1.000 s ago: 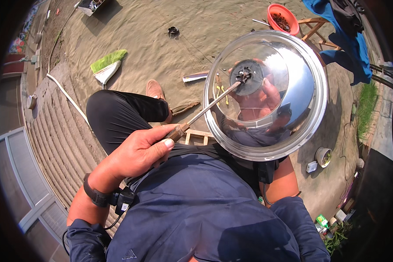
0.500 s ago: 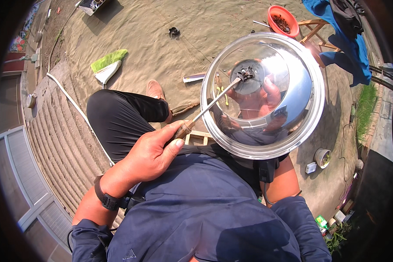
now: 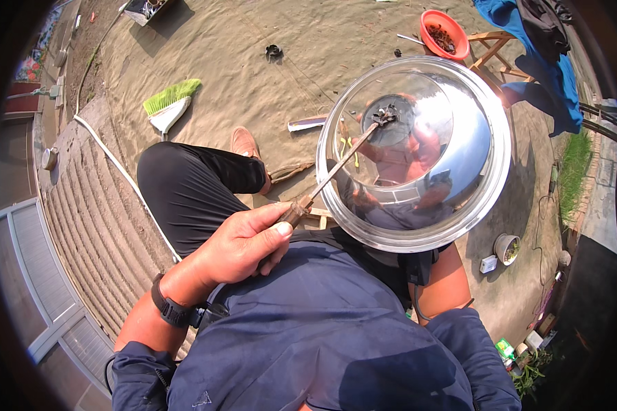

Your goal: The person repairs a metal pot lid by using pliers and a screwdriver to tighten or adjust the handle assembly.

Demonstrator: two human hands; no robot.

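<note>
A screwdriver (image 3: 343, 162) with a worn brownish handle is gripped in my left hand (image 3: 243, 243), its long shaft slanting up to the right. The tip rests at the centre of a round clear glass lid (image 3: 329, 202), among small dark broken bits (image 3: 385, 115) on a dark disc (image 3: 397, 130). From underneath, my right hand (image 3: 424, 147) holds the lid over my lap. It shows only through the glass, its fingers curled near the disc and partly blurred by reflections.
A green-bristled broom head (image 3: 171, 103) lies at left. Yellow-handled pliers (image 3: 345, 147) show through the lid's left part. Farther off are a black broken piece (image 3: 273, 51), an orange bowl (image 3: 444, 34) with dark scraps and a wooden stand (image 3: 493, 51) beside blue cloth (image 3: 562, 96).
My left hand and the screwdriver handle have shifted slightly down and right, tilting the shaft more steeply. The lid has dropped slightly, and my right fingers have shifted beneath it.
</note>
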